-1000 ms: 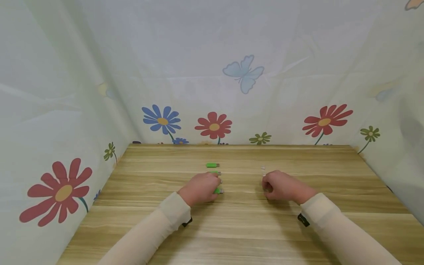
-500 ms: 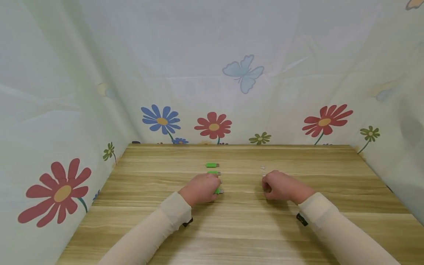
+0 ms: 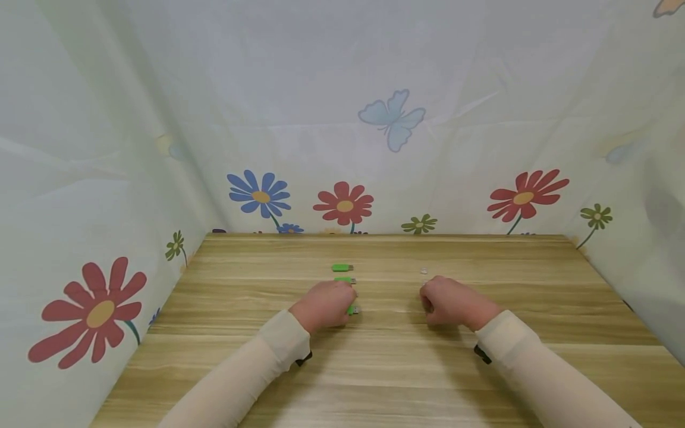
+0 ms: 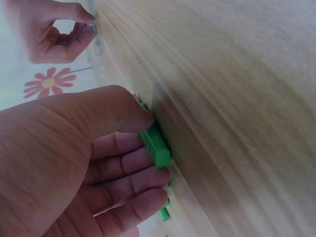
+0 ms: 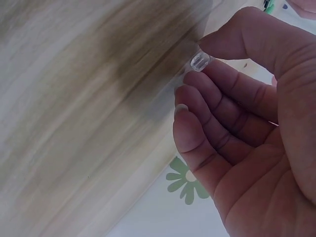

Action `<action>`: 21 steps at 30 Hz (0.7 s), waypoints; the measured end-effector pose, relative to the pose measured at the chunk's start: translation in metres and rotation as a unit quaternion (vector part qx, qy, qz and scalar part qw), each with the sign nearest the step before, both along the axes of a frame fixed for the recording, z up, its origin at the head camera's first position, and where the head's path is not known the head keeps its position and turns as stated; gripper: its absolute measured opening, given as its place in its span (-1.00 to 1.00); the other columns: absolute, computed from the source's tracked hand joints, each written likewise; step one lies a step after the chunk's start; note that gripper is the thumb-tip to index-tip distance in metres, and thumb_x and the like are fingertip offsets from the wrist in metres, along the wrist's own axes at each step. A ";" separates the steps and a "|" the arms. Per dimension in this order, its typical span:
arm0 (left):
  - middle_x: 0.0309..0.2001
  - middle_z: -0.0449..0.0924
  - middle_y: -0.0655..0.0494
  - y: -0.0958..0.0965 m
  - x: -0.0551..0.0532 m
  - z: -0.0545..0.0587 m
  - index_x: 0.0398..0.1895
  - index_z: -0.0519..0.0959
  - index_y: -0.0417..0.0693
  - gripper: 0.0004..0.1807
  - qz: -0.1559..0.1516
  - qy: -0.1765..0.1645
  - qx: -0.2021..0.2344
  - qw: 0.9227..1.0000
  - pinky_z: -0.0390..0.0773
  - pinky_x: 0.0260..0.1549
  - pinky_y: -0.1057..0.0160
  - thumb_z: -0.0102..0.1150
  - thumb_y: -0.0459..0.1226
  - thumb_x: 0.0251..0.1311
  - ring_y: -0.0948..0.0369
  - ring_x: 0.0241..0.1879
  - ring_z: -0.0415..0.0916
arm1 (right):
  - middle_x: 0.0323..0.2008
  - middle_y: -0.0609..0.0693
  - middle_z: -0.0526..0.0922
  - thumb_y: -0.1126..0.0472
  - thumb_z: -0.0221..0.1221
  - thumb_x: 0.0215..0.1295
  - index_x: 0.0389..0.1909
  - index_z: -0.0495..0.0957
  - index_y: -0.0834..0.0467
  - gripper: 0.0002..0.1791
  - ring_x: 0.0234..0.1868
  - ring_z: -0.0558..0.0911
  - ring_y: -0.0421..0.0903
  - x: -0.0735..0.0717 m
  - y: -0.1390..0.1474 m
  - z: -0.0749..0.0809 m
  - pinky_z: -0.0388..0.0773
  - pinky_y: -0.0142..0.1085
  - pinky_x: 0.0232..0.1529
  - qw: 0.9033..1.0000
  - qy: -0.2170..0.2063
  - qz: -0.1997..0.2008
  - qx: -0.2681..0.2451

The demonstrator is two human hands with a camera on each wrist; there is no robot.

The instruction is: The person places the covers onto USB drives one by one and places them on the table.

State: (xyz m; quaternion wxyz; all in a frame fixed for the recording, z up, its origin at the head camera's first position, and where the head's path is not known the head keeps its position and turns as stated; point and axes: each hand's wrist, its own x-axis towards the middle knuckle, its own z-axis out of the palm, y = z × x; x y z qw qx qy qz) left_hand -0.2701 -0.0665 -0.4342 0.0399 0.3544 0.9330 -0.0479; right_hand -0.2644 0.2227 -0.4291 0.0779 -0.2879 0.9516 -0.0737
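A green USB stick (image 4: pixel 157 150) is pinched between the thumb and fingers of my left hand (image 3: pixel 323 304), low over the table. In the head view that hand hides the stick. Ahead of the hand lie two more green USB sticks, a far one (image 3: pixel 340 267) and a nearer one (image 3: pixel 343 279); another USB stick (image 3: pixel 352 310) peeks out beside its near side. My right hand (image 3: pixel 457 302) holds a small clear cap (image 5: pixel 200 61) between thumb and index finger, close to the tabletop. Just beyond it a clear cap (image 3: pixel 424 271) lies on the wood.
The wood-grain table (image 3: pixel 385 368) reaches back to a pale curtain (image 3: pixel 299 137) printed with flowers and a butterfly. Another curtain side hangs at the left, and one at the right. A strip of bare wood separates the two hands.
My right hand has shifted slightly left, towards the left hand. The left hand stays almost where it was, and the loose sticks have not moved.
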 end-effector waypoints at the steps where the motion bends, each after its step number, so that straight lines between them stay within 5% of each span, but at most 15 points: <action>1: -0.31 0.66 0.23 0.000 0.000 0.000 -0.38 0.63 0.04 -0.89 -0.001 0.002 -0.003 1.000 0.60 -0.33 0.26 0.42 -0.22 0.17 0.32 -0.43 0.42 | -0.61 -0.16 0.43 0.35 0.36 -0.06 -0.61 0.47 0.04 -0.75 -0.56 0.37 -0.23 0.000 0.000 0.000 0.33 -0.35 -0.50 1.000 0.001 0.000 0.000; 21: -0.34 0.63 0.21 -0.002 0.001 0.000 -0.32 0.62 0.00 -0.93 -0.023 0.022 0.006 0.999 0.57 -0.36 0.28 0.33 -0.26 0.20 0.29 -0.46 0.41 | -0.64 -0.21 0.44 0.38 0.36 -0.18 -0.63 0.52 0.07 -0.79 -0.58 0.36 -0.30 0.000 0.007 0.006 0.33 -0.41 -0.51 0.998 0.000 0.030 -0.057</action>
